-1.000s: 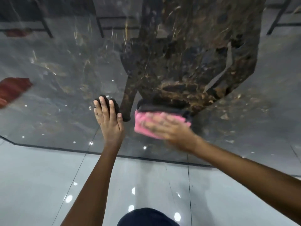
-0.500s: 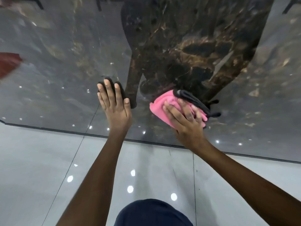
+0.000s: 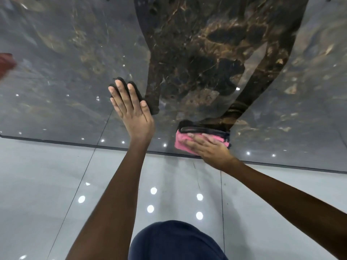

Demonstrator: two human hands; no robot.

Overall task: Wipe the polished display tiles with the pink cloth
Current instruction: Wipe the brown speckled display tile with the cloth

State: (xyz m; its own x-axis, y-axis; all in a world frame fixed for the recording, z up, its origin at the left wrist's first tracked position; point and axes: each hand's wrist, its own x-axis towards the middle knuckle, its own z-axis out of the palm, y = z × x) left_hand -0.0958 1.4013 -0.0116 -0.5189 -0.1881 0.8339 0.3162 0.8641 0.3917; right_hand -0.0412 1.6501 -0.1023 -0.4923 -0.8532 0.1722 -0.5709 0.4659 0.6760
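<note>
A large polished dark tile (image 3: 197, 59) with brown and gold marbling fills the upper view and mirrors my arms. My left hand (image 3: 131, 109) lies flat on it with straight fingers. A folded pink cloth (image 3: 183, 142) sits near the tile's lower edge. My right hand (image 3: 208, 149) presses the cloth against the tile, fingers spread flat over it. The dark band just above the cloth is its reflection in the glossy surface.
Below the tile's dark bottom edge (image 3: 75, 143) runs a glossy pale grey floor (image 3: 47, 194) with thin joints and bright light spots. A blurred red shape (image 3: 5, 61) shows at the far left. My dark blue clothing (image 3: 174, 243) fills the bottom centre.
My right hand has slid the pink cloth down and to the right, close to the tile's lower edge. My left hand has stayed flat on the tile.
</note>
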